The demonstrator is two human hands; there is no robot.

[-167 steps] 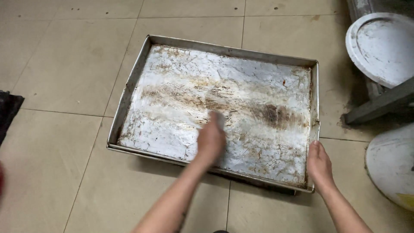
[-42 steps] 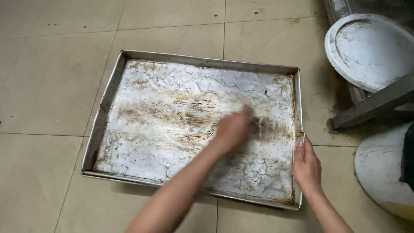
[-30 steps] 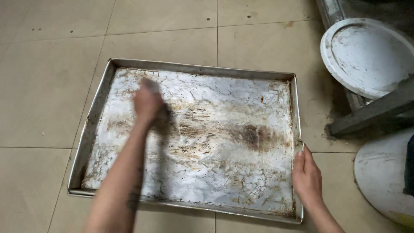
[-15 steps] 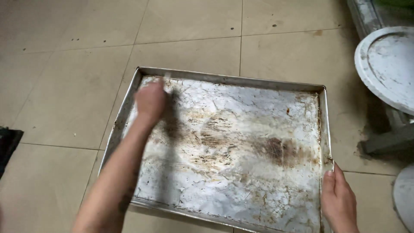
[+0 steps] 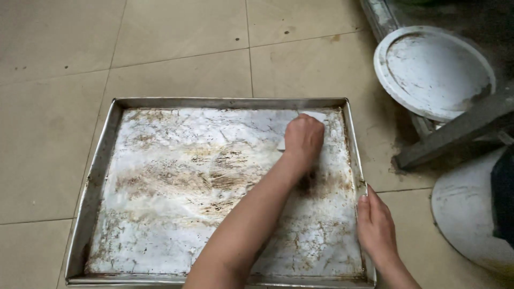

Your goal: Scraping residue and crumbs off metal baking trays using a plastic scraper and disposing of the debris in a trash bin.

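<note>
Head view: scrubbing is in hand. The left hand (image 5: 303, 138) has its grip closed on a pale scraper (image 5: 313, 115) (mostly hidden) at the floor-laid baking tray (image 5: 96, 176)'s far right corner; the right hand (image 5: 376, 230) pinches the rim. Remaining brown residue likely calls for firm strokes.

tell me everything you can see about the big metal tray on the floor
The metal tray is a large rectangular baking sheet with a low raised rim, dull grey and lying flat on beige floor tiles. Its bed is coated in whitish residue with brown, burnt-looking streaks across the middle. The left hand presses a small pale object onto the far right part; the right hand grips the right rim.
</note>
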